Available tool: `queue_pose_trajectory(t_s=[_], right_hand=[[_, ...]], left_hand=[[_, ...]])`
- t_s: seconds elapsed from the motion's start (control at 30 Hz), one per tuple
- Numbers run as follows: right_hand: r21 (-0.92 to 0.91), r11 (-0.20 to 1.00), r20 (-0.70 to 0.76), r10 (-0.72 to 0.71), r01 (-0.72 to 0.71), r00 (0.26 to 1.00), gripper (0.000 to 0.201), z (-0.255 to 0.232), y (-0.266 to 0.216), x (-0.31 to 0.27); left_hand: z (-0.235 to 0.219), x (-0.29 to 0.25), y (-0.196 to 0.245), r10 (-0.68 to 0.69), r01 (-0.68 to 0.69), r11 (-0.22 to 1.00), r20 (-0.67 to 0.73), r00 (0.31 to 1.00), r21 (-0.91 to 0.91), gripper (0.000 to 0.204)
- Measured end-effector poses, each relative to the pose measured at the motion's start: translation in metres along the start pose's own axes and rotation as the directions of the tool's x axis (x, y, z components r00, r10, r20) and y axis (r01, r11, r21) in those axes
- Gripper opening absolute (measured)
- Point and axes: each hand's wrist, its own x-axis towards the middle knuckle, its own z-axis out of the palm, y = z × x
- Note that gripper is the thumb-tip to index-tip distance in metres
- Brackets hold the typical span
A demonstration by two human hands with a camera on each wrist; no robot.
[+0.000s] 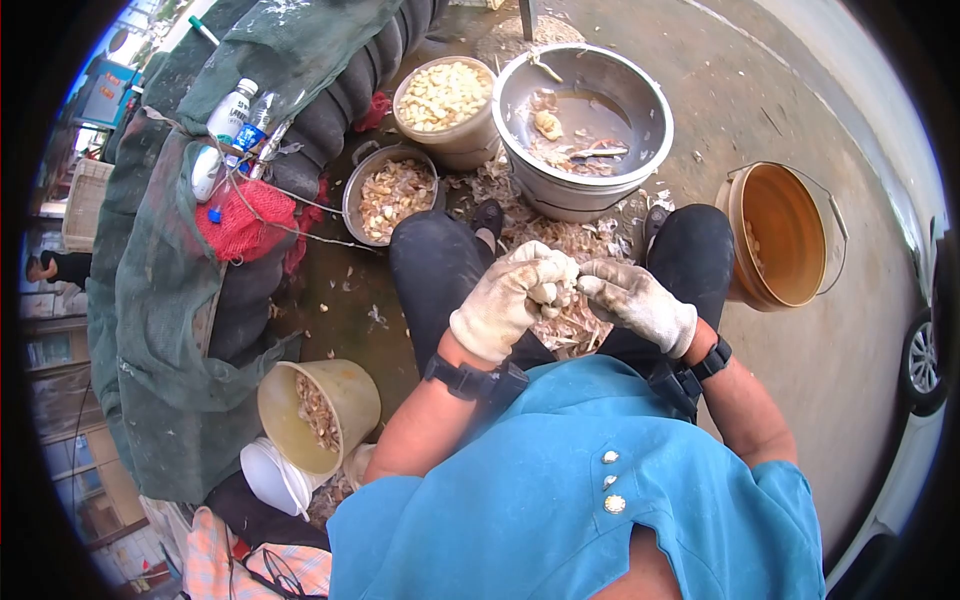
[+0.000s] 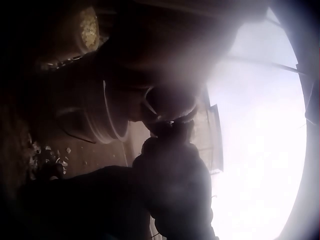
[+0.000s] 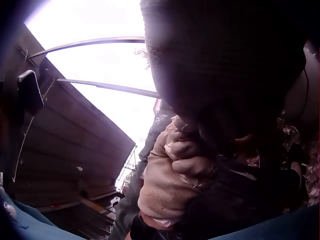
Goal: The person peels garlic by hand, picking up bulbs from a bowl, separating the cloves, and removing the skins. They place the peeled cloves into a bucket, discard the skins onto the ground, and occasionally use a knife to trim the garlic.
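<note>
Both hands wear soiled white gloves and meet above the lap. My left hand (image 1: 512,302) has its fingers curled round a small pale piece (image 1: 569,282), which looks like garlic. From the other side my right hand (image 1: 645,306) pinches at it with thumb and fingertips. The right wrist view shows the left glove (image 3: 175,170) with curled fingers and papery bits stuck to it. In the left wrist view the right glove (image 2: 175,185) is a dark silhouette, its fingertips against the other hand. The gloves hide most of the piece.
A metal basin (image 1: 650,165) with water and skins stands ahead, beside a bucket of peeled cloves (image 1: 445,95) and a pot of unpeeled ones (image 1: 397,200). An orange-brown bucket (image 1: 735,235) is at right; a tilted cream bucket (image 1: 355,400) lies left. Skins (image 1: 570,240) litter the ground.
</note>
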Motion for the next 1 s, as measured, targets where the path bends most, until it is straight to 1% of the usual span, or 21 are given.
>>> queue_pose_trajectory(t_s=[0.07,0.1,0.13,0.17,0.2,0.23,0.3,0.33,0.4,0.43,0.5,0.53,0.57,0.6,0.67,0.73,0.77,0.83,0.9,0.97,1.0], right_hand=[[-0.163,0.983,-0.048,-0.091,0.082,0.995,0.034,0.004,-0.012,-0.003],[-0.164,0.983,-0.048,-0.092,0.083,0.995,0.034,0.004,-0.013,-0.004],[-0.036,0.999,-0.057,-0.036,0.034,0.998,0.034,0.004,-0.013,-0.004],[0.094,0.995,-0.058,0.021,-0.016,0.998,0.034,0.004,-0.012,-0.004],[0.097,0.995,-0.057,0.024,-0.018,0.998,0.034,0.003,-0.013,-0.004],[0.037,0.999,-0.055,0.036,-0.034,0.998,0.035,0.001,-0.014,-0.005],[-0.025,0.999,-0.053,0.045,-0.046,0.998,0.035,-0.001,-0.016,-0.003],[-0.103,0.995,-0.088,0.007,-0.016,0.996,0.036,0.000,-0.015,-0.002],[-0.179,0.984,-0.119,-0.032,0.011,0.992,0.037,0.001,-0.015,-0.001],[-0.170,0.984,-0.125,0.028,-0.049,0.992,0.037,0.000,-0.019,-0.002],[-0.163,0.981,-0.124,0.086,-0.106,0.989,0.037,0.000,-0.019,0.000],[-0.241,0.970,-0.140,0.010,-0.044,0.990,0.038,-0.002,-0.014,0.002],[-0.318,0.948,-0.151,-0.066,0.014,0.986,0.038,-0.003,-0.010,0.004],[-0.317,0.948,-0.149,-0.065,0.015,0.987,0.038,-0.003,-0.007,0.005],[-0.279,0.960,-0.150,-0.020,-0.023,0.989,0.037,-0.004,-0.005,0.005],[-0.338,0.941,-0.155,-0.063,0.007,0.986,0.037,-0.001,-0.009,0.006],[-0.396,0.918,-0.159,-0.107,0.036,0.982,0.036,0.000,-0.011,0.006],[-0.393,0.919,-0.168,-0.092,0.019,0.982,0.035,0.004,-0.014,0.006],[-0.391,0.920,-0.177,-0.078,0.003,0.981,0.033,0.003,-0.012,0.006],[-0.446,0.892,-0.154,-0.160,0.076,0.975,0.032,-0.001,-0.002,0.009],[-0.446,0.892,-0.154,-0.161,0.076,0.975,0.032,-0.002,-0.003,0.008]], left_hand=[[0.004,0.001,0.006,-0.046,0.047,0.998,-0.016,0.999,0.038,0.014],[0.005,0.000,0.009,-0.087,0.091,0.993,-0.044,0.995,0.076,0.017],[0.003,0.000,0.009,-0.086,0.090,0.993,-0.047,0.995,0.077,0.017],[0.000,0.001,0.009,-0.153,0.152,0.988,-0.026,0.988,-0.030,0.020],[-0.003,0.003,0.006,-0.217,0.216,0.967,0.004,0.976,-0.137,0.022],[-0.007,0.005,0.001,-0.221,0.220,0.966,0.005,0.975,-0.139,0.022],[-0.015,0.010,-0.005,-0.245,0.309,0.880,0.213,0.946,-0.361,0.028],[-0.017,0.009,-0.005,-0.244,0.308,0.880,0.211,0.946,-0.361,0.028],[-0.016,0.007,-0.006,-0.241,0.251,0.955,0.082,0.967,-0.157,0.035],[-0.013,0.008,-0.007,-0.242,0.252,0.955,0.083,0.967,-0.157,0.035],[-0.008,0.008,-0.008,-0.026,0.030,0.992,-0.035,0.999,0.121,0.040],[-0.010,0.007,-0.009,-0.026,0.030,0.992,-0.040,0.999,0.123,0.040],[-0.014,0.006,-0.012,0.044,-0.044,0.966,0.004,0.999,0.254,0.043],[-0.016,0.005,-0.013,0.107,-0.121,0.919,0.058,0.993,0.376,0.045],[-0.018,0.006,-0.013,0.060,-0.073,0.912,0.044,0.997,0.404,0.056],[-0.020,0.008,-0.016,0.149,-0.220,0.875,0.192,0.970,0.431,0.067],[-0.020,0.008,-0.017,0.149,-0.219,0.875,0.192,0.970,0.432,0.067],[-0.018,0.008,-0.018,0.071,-0.103,0.936,0.107,0.992,0.338,0.074],[-0.013,0.006,-0.009,0.061,-0.101,0.921,0.119,0.991,0.376,0.073],[-0.012,0.008,-0.006,0.050,-0.099,0.905,0.128,0.990,0.413,0.072],[-0.013,0.011,-0.009,0.042,-0.063,0.965,0.087,0.995,0.256,0.068]])
